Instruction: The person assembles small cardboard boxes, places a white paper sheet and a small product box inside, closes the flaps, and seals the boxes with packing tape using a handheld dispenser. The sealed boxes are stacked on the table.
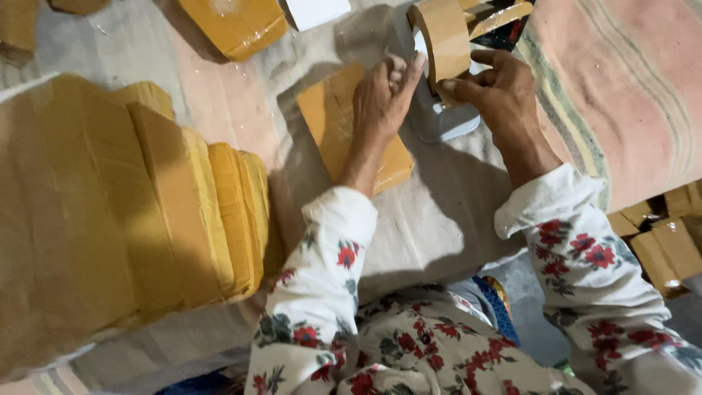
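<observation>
We see our left hand (382, 93) resting on a flat parcel wrapped in brown tape (349, 132), its fingers (401, 69) pressed together and reaching up to the roll of brown packing tape (442, 38). Our right hand (497, 91) sits just right of the roll, thumb and fingers pinching its lower edge. The roll stands upright over a grey-white dispenser (439, 117), between both hands. Everything lies on a pale cloth (431, 219). A stack of tape-wrapped parcels (190, 205) sits well apart to the left, and a striped pink blanket (629, 88) lies at the right.
</observation>
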